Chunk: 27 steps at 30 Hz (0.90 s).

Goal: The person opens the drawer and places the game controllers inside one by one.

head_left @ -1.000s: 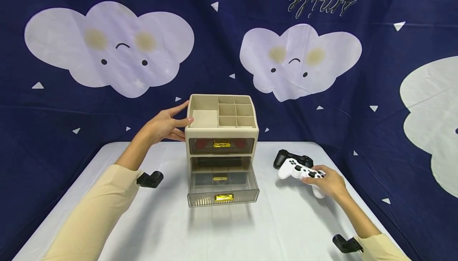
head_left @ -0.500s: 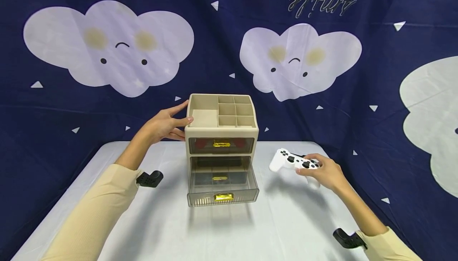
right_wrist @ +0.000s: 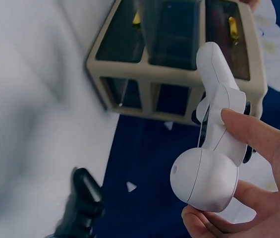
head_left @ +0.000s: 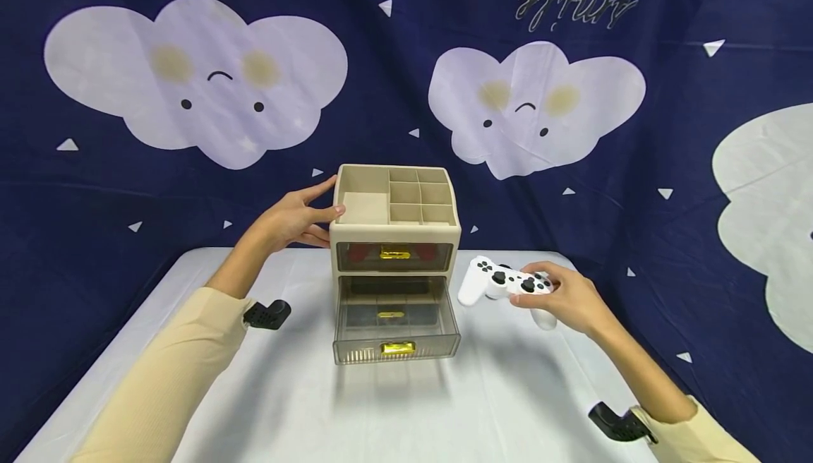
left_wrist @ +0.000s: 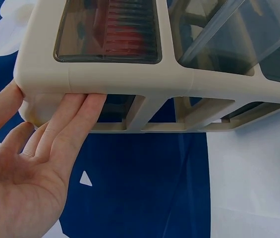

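My right hand point(head_left: 568, 297) holds a white game controller point(head_left: 473, 285) above the table, thumb on its near side and fingers round its right part. It hangs just right of a cream desktop organizer point(head_left: 394, 231). Against the organizer's left side rests my left hand point(head_left: 288, 223); the extended fingers point(left_wrist: 75, 121) touch the wall and the thumb lies at the top rim. The middle drawer point(head_left: 396, 351), smoky and clear with a gold handle, is pulled out. Above it, the closed upper drawer point(head_left: 362, 257) shows red things inside. A black game controller point(right_wrist: 83, 198) lies on the table, mostly hidden in the head view.
The organizer stands on a white-covered table point(head_left: 286, 406), with divided compartments point(head_left: 419, 198) on its top. Below the pulled-out drawer, another gold handle point(head_left: 390, 315) shows through the clear plastic. A dark blue cloth point(head_left: 381, 82) with clouds hangs behind.
My right hand has lifted the white controller off the black one and carried it left toward the organizer. My left hand and the drawers have stayed in place.
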Each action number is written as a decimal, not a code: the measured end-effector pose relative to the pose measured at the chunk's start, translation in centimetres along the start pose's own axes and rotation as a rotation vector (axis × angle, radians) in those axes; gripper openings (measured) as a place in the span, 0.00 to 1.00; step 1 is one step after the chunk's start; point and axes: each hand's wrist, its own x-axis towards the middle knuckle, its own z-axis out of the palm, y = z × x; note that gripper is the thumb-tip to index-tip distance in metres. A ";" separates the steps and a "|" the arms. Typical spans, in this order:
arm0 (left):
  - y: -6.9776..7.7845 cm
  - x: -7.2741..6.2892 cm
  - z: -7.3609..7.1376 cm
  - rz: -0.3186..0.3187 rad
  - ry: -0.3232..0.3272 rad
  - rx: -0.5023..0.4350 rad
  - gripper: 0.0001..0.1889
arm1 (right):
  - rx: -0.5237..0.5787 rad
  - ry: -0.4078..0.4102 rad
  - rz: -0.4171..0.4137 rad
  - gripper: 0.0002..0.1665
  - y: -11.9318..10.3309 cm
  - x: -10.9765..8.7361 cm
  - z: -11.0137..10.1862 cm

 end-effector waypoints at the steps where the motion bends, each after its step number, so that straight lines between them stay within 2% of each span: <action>1: 0.0 0.0 0.0 0.000 0.001 0.002 0.42 | 0.004 -0.005 -0.009 0.38 -0.4 0.0 0.0; 12: -0.1 0.0 -0.2 -0.001 0.009 0.011 0.42 | 0.064 -0.035 -0.135 0.34 -4.7 0.1 0.4; 20: -0.1 0.0 -0.1 -0.003 0.006 0.006 0.42 | 0.081 -0.074 -0.139 0.35 -7.0 0.6 2.0; 27: -0.1 0.3 0.1 -0.003 0.005 0.003 0.42 | 0.099 -0.099 -0.181 0.34 -9.1 0.9 3.6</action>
